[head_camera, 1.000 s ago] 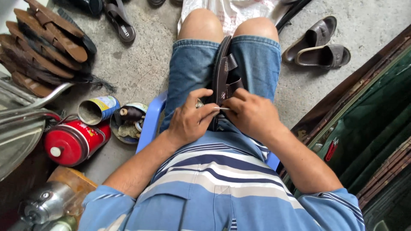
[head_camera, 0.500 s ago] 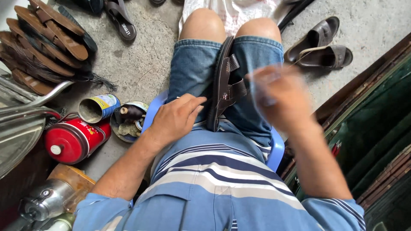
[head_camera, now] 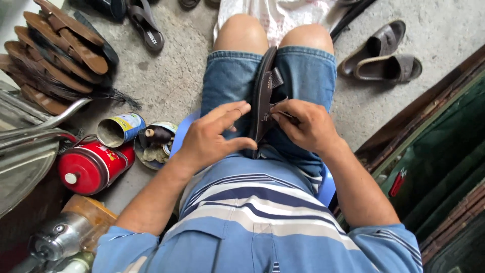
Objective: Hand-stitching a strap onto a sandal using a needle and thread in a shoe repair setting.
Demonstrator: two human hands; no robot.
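- Brown leather sandal [head_camera: 263,96] stands on edge between my denim-clad thighs, toe pointing far.
- My left hand [head_camera: 212,139] steadies its near end, fingers spread loosely, thumb against the sole.
- My right hand [head_camera: 308,124] pinches a small tool at its strap, fingers curled.

A grey, stained concrete floor [head_camera: 172,76] carries everything. At the upper left lies a stack of brown leather sandals [head_camera: 55,48] with a black flip-flop [head_camera: 146,30] just beside it. Near the seated person's left side lie a red metal canister on its side [head_camera: 93,167], an open tin can with a blue and yellow label [head_camera: 118,130] and a round tin of oddments [head_camera: 154,144]. At the upper right lies a pair of grey-brown slip-on sandals [head_camera: 384,55].
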